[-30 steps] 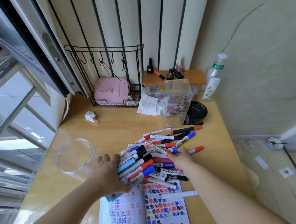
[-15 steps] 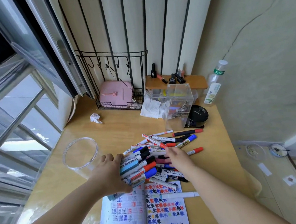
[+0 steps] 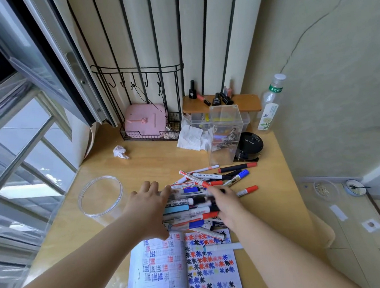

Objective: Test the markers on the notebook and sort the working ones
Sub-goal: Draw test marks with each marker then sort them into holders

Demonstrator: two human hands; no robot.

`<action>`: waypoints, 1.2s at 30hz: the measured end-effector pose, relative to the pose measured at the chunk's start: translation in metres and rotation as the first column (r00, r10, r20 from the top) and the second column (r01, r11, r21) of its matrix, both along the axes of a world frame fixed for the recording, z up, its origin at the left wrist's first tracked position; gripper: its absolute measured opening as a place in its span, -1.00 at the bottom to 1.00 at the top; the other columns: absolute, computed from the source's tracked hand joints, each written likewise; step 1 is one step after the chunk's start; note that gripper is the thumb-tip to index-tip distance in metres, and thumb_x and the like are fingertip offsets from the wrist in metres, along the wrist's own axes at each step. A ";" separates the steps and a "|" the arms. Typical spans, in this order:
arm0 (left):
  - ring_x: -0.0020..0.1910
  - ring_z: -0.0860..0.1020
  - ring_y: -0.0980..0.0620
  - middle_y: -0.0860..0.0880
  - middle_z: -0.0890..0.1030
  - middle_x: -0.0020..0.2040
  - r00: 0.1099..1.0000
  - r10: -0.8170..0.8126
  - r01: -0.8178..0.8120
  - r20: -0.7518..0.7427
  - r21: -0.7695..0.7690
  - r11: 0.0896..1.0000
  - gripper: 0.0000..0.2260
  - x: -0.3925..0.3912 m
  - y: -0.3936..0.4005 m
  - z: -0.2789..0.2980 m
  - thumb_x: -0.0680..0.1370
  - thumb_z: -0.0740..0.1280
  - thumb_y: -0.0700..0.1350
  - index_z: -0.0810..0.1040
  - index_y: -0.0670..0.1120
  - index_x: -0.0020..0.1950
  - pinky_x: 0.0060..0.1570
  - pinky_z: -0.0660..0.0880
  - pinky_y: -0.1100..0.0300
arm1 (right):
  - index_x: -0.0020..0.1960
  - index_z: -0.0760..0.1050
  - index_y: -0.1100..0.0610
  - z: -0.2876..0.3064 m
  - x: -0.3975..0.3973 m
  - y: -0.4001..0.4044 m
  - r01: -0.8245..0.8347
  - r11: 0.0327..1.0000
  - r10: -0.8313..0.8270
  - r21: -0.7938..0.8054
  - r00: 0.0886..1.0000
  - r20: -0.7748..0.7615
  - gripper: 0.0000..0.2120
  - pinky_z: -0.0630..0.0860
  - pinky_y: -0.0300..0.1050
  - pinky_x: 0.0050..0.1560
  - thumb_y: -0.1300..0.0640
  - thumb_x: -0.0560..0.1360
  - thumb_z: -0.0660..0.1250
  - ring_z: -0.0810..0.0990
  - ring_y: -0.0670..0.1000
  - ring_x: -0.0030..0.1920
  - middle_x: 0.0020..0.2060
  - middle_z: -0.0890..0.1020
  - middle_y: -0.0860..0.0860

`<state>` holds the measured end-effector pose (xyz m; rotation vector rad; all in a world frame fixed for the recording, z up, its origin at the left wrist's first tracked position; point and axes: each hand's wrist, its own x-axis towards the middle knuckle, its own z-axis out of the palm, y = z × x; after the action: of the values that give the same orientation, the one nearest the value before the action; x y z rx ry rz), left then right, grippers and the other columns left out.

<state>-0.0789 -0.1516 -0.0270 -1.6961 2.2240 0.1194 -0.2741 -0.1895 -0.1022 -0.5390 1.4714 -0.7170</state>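
A heap of whiteboard markers (image 3: pixel 211 178) with red, blue and black caps lies on the wooden desk (image 3: pixel 141 165). My left hand (image 3: pixel 147 206) grips a fanned bundle of markers (image 3: pixel 189 209) at their left ends, just above the open notebook (image 3: pixel 186 270), whose pages are covered in coloured test marks. My right hand (image 3: pixel 225 203) reaches into the same bundle from the right. Its fingers curl onto a marker there, but blur hides which one. A white marker with a red tip (image 3: pixel 192 177) lies slanted just beyond those fingertips.
An open clear round container (image 3: pixel 101 196) stands left of my left hand. Behind the heap are a tall clear box (image 3: pixel 225 136), a black round case (image 3: pixel 252 143), a plastic bottle (image 3: pixel 270 106), a crumpled tissue (image 3: pixel 120 152) and a wire rack holding a pink device (image 3: pixel 145 120).
Both hands have slid a little further along the desk into the heap, the left still holding its bundle. The slanted red-tipped marker has shifted away from me.
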 end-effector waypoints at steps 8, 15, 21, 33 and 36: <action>0.20 0.26 -0.02 -0.01 0.32 0.19 0.993 0.112 -0.110 -0.027 0.068 0.992 -0.05 0.004 -0.001 -0.015 0.20 0.40 0.30 0.08 0.02 0.46 0.05 0.43 0.12 | -0.02 0.47 0.07 -0.010 -0.013 -0.012 -0.046 0.999 0.043 -0.024 0.992 -0.117 -0.90 0.44 -0.16 -0.20 0.12 0.61 0.19 0.55 0.04 0.07 0.12 0.51 0.03; 0.22 0.25 -0.04 -0.03 0.29 0.22 0.996 0.071 -0.073 0.059 0.023 0.997 -0.07 0.008 -0.010 -0.011 0.23 0.39 0.28 0.03 0.02 0.47 0.08 0.39 0.10 | 0.33 0.38 0.10 -0.020 -0.010 -0.002 -0.233 0.971 0.236 0.055 0.896 -0.377 -0.64 0.44 0.05 0.19 -0.04 0.63 0.07 0.50 0.14 0.13 0.22 0.50 0.10; 0.26 0.23 -0.06 -0.06 0.26 0.28 0.988 -0.016 0.015 0.156 0.009 1.000 -0.06 0.007 -0.016 -0.009 0.28 0.37 0.26 -0.03 -0.02 0.50 0.15 0.36 0.08 | 0.29 0.44 0.05 -0.024 -0.013 -0.004 -0.486 0.873 0.376 -0.047 0.731 -0.570 -0.72 0.42 -0.20 -0.08 0.05 0.60 0.18 0.52 -0.01 0.06 0.22 0.50 -0.01; 0.32 0.17 -0.14 -0.16 0.18 0.36 0.946 -0.134 0.148 0.295 -0.023 0.989 -0.09 0.001 -0.017 0.001 0.38 0.39 0.13 -0.13 -0.07 0.51 0.27 0.23 -0.09 | 0.54 -0.10 -0.09 0.000 0.014 0.002 -0.892 0.412 0.509 -0.184 0.393 -0.766 -0.24 0.11 0.03 0.46 -0.01 0.53 0.31 0.06 0.02 0.51 0.53 0.05 -0.04; 0.33 0.16 -0.14 -0.17 0.16 0.37 0.933 -0.164 0.181 0.321 -0.023 0.983 -0.11 0.002 -0.017 0.004 0.41 0.37 0.12 -0.14 -0.08 0.51 0.25 0.24 -0.08 | 0.50 0.08 0.08 0.001 0.027 -0.003 -0.914 0.381 0.431 -0.139 0.309 -0.848 -0.43 0.25 -0.02 0.37 0.01 0.58 0.23 0.25 0.08 0.43 0.46 0.23 0.04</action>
<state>-0.0764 -0.1685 -0.0233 -1.4178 2.1310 -0.2422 -0.2476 -0.1923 -0.1016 -2.1116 1.3620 -0.1569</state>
